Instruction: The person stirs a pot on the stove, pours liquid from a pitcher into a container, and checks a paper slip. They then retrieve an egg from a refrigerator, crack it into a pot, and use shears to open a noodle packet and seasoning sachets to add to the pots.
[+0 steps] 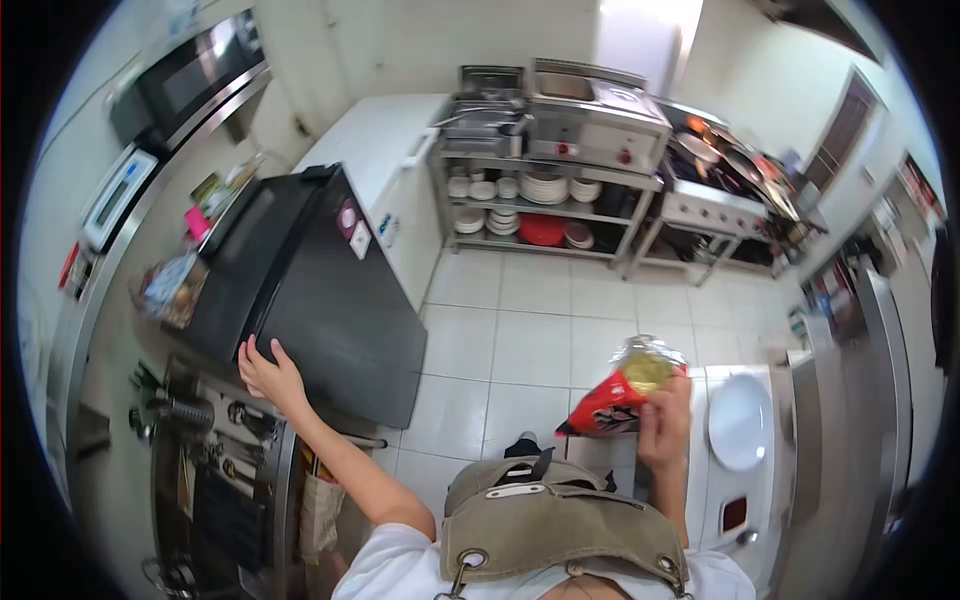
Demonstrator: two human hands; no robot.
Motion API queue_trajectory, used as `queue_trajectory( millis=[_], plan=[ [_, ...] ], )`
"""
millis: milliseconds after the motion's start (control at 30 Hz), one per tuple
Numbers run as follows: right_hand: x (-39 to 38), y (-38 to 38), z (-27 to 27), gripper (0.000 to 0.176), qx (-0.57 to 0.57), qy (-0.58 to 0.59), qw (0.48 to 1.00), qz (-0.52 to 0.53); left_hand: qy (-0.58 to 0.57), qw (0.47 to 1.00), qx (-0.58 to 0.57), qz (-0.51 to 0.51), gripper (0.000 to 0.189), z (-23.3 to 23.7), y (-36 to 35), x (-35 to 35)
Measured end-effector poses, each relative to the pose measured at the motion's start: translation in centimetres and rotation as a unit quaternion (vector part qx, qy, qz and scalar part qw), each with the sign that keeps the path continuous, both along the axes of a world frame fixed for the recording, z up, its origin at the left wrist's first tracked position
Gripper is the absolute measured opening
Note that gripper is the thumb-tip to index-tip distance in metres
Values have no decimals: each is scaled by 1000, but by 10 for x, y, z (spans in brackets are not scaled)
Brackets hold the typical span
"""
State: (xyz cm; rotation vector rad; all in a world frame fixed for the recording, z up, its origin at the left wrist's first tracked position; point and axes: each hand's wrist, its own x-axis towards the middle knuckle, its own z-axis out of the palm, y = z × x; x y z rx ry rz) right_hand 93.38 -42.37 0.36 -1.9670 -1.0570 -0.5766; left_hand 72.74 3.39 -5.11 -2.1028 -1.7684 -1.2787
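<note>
My left hand [270,378] is at the near edge of a black refrigerator door [335,300], with its fingers hooked on the edge and the thumb apart on the front. The door looks closed. In my right hand [665,425] is a red plastic food bag [603,402], gripped near its top. The bag is tilted, its silvery mouth gapes, and yellowish contents [648,372] show inside; I cannot make out what they are. To the right of that hand, a white plate [740,422] lies on a white surface, above a small dish of dark red sauce [734,514].
A white chest freezer [415,190] stands behind the refrigerator. Further back are a steel shelf with stacked plates [543,188], a fryer [600,110] and a stove with pans [715,195]. Utensils hang at the lower left [240,440]. White floor tiles [520,340] lie ahead.
</note>
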Motion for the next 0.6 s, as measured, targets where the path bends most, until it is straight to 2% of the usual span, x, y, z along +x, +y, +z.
queue_trajectory(
  millis=[33, 100, 133, 167, 267, 333, 367, 433, 500, 567, 600],
  plan=[
    [15, 6, -5, 11, 34, -3, 999, -23, 19, 997, -9, 71, 38, -5, 15, -9],
    [46, 24, -9, 6, 68, -2, 996, -51, 48, 995, -60, 58, 34, -14, 36, -27],
    [58, 38, -10, 11, 87, 0, 992, -91, 80, 995, -32, 54, 30, -16, 37, -31],
    [70, 51, -5, 19, 81, -8, 993, -83, 88, 993, -37, 75, 26, -15, 39, -32],
    [96, 84, -14, 24, 86, -25, 995, -32, 87, 994, -51, 50, 21, -3, 41, -41],
    [101, 112, -21, 23, 59, 17, 998, -26, 96, 993, -71, -2, 21, 1, 42, -46],
    [100, 125, -29, 23, 62, 23, 998, -20, 109, 993, -30, -18, 18, 8, 36, -44],
    [97, 153, -45, 17, 3, 100, 995, -16, 78, 992, -34, -90, 19, 13, 26, -39],
    [93, 182, -61, 7, -1, 78, 995, 70, 49, 987, -55, -142, 20, 22, 4, -26],
    [78, 209, -68, 8, -59, 92, 988, 110, 53, 975, -95, -195, 20, 26, -12, -17],
    [71, 223, -75, 9, -66, 91, 984, 135, 13, 957, -147, -251, 20, 29, -17, -13]
  ],
)
